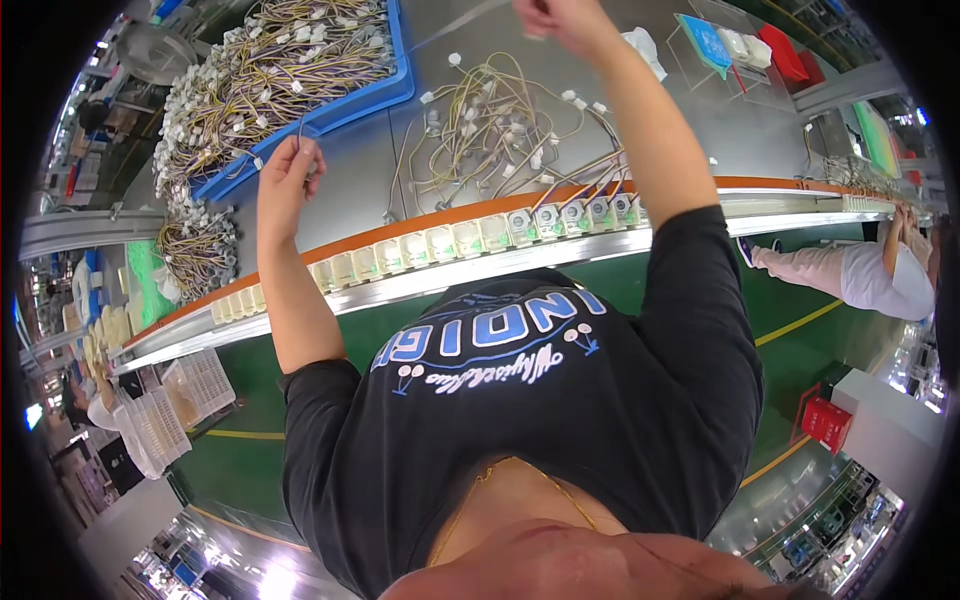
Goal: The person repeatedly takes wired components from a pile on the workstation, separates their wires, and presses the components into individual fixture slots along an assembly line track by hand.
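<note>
My left hand (290,175) is closed in a pinch at the near edge of the blue bin (365,104), with a thin wire harness (300,130) showing at its fingertips. The bin is heaped with wire harnesses (290,65), yellowish and dark wires with white connectors. Farther off to the right, my right hand (562,22) is held above the metal table, fingers bent together and cut by the top edge. A small pale bit shows at those fingers, too small to name. Between my arms lies a loose tangle of harnesses (490,125) on the table.
A row of white square housings (440,242) lines the table's near edge; the right-hand ones have grey round parts and wires. More harnesses (200,245) pile up left. Blue and red items (705,45) lie at the far right. Another person (885,275) stands right.
</note>
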Tool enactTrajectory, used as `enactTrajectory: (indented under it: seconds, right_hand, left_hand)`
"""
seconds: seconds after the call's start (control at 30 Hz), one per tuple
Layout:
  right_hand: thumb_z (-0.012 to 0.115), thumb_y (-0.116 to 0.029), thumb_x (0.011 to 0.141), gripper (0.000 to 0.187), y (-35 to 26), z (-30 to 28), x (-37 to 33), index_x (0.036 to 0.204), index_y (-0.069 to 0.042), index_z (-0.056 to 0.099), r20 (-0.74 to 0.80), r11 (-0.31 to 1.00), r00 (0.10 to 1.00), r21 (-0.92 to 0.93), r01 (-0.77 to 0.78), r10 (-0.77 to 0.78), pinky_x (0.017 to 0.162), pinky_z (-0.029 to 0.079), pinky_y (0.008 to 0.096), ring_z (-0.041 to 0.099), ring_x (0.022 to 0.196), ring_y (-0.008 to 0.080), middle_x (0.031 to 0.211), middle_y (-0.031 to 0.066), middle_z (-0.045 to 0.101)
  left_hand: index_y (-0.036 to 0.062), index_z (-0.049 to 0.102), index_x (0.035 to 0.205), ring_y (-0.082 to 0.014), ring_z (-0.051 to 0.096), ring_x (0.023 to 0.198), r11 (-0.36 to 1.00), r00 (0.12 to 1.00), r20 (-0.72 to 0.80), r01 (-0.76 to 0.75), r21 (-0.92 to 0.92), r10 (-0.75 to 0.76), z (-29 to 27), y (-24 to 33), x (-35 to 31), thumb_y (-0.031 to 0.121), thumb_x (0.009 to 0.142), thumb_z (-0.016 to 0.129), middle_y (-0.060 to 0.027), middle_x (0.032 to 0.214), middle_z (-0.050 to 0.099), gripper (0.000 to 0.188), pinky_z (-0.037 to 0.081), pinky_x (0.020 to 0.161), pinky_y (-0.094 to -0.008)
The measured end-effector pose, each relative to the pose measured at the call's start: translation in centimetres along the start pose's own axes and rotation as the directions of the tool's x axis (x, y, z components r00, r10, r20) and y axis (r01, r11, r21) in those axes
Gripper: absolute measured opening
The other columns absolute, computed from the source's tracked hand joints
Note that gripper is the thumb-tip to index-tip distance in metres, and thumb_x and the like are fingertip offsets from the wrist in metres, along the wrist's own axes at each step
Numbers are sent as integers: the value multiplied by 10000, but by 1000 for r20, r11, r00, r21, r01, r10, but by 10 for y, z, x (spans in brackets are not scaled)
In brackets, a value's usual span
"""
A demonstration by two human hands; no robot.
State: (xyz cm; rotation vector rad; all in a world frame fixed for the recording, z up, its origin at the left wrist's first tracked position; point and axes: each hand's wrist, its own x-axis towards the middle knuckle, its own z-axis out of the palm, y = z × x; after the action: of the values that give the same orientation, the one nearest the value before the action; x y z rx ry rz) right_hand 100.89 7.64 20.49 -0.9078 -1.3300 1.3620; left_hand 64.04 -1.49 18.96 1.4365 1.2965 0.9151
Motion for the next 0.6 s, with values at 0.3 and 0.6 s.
enactTrajectory:
  seconds: [0.3,0.6]
  right_hand:
    - [590,-205,708,292,60,-53,-123,941,-30,587,-202,-245,894,-963,-108,400,780,457,384,577,872,304,993,139,592]
    - [532,-162,808,167,66,49,-127,801,2,558,366,939,865,-110,-327,344,600,414,231,510,628,101,716,37,565]
  left_hand:
    - [37,424,995,-259,552,744,917,928,336,-265,298,159,126,-11,-20,148,798,544,-134,891,542,256,424,693,-344]
    - [36,472,938,-201,528,625,927,920,359,-260,269,154,168,-8,-19,166,728,653,-107,728,547,306,421,567,-290]
